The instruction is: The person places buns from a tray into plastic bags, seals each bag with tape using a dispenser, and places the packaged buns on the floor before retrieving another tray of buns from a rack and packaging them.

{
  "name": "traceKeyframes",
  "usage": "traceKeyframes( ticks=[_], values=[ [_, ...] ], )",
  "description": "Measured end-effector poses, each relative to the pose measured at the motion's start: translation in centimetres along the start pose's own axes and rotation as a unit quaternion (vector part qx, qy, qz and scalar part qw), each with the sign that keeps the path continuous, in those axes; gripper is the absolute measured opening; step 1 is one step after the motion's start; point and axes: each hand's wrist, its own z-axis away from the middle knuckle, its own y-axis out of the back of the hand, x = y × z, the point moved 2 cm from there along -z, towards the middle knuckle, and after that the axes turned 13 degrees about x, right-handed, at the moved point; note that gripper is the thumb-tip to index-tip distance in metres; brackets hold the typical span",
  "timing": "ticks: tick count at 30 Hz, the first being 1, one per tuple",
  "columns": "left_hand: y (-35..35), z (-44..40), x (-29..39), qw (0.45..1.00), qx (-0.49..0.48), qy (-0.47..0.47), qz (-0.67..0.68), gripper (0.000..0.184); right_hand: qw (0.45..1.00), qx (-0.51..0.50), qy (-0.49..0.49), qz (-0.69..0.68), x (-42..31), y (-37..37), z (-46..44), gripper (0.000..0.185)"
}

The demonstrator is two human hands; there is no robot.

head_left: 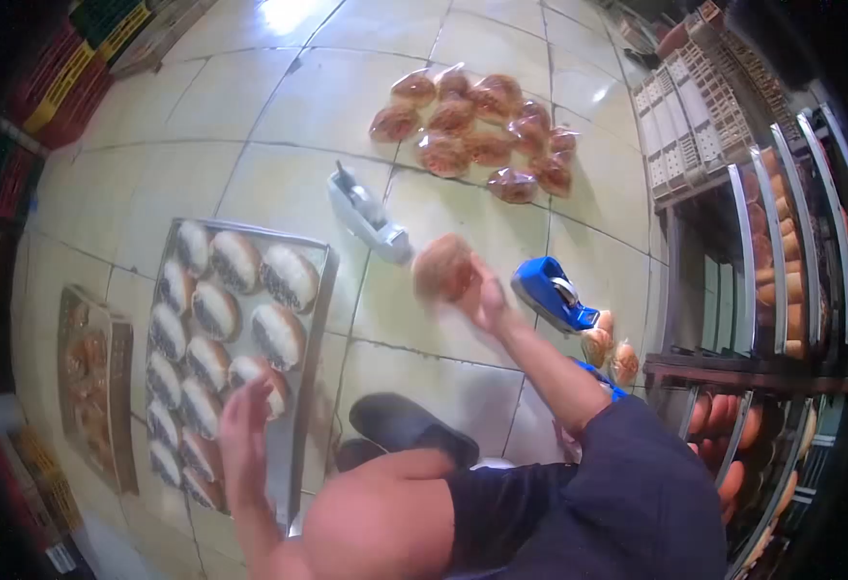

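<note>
My right hand (pixel 487 298) holds a round brown bun (pixel 441 268) over the tiled floor. Motion smears the bun, and whether it is wrapped is hard to make out. My left hand (pixel 243 435), also a little blurred, is above the metal tray (pixel 316 319) with its fingers stretched out. Its fingertips are beside a bun (pixel 274 391) at the tray's right side; contact is unclear. Several oblong buns (pixel 279 336) with white and dark toppings lie in rows there. A grey tape dispenser (pixel 366 215) and a blue tape dispenser (pixel 552 293) stand on either side of the held bun.
Several bagged buns (pixel 446 153) lie grouped on the floor ahead. Two small packed breads (pixel 623 362) are by the blue dispenser. Another tray (pixel 119 406) of buns is at left. Racks of bread (pixel 787 261) stand at right, crates (pixel 61 92) at upper left.
</note>
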Motion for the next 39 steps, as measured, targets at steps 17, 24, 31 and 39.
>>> traceKeyframes(
  ticks=[17, 24, 31, 39],
  values=[
    [-1.2, 22.8, 17.7, 0.879, -0.167, -0.219, -0.389, 0.038, 0.949, 0.234, 0.162, 0.136, -4.5, -0.4, -10.7, 0.055],
    [1.8, 27.3, 6.6, 0.783, 0.023, -0.306, -0.541, 0.025, 0.864, -0.289, 0.307, 0.276, -3.8, -16.3, 20.9, 0.013],
    [1.9, 28.3, 6.5, 0.824, 0.061, -0.388, -0.409, 0.015, 0.444, -0.571, 0.542, 0.427, -1.3, -21.2, 32.0, 0.015],
    [-0.3, 30.5, 6.9, 0.813, 0.148, -0.434, -0.359, 0.013, 0.34, -0.586, 0.577, 0.457, -1.4, -20.9, 33.3, 0.007]
  ],
)
